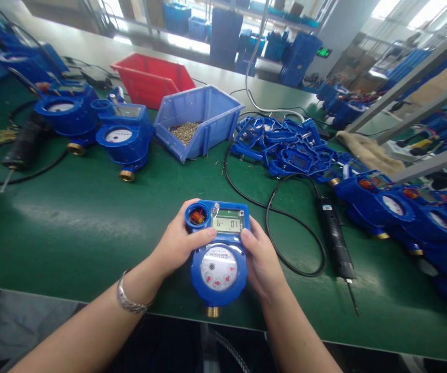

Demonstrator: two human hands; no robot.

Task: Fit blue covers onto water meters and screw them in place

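1. Step, likely: reading the lit-up display; blue plastic round-dialled meter (219, 261) at the flat green surface's (91, 248) near edge; resting or lifted, can't tell.
2. Bare left hand (180, 239), bare right hand (261, 256): fingers gripping meter's sides, thumbs beside grey rectangular LCD screen (227, 224).
3. Next move calls for steady two-handed support.

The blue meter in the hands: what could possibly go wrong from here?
1. The blue meter is held by its sides between the left hand and right hand, near the front edge of the green table; if the grip slips, it might fall off.
2. Coloured wires show in its round opening; if uncovered, they could get caught.
3. The black cable loops beside the right hand; a sideways move might snag it and drag the black tool.
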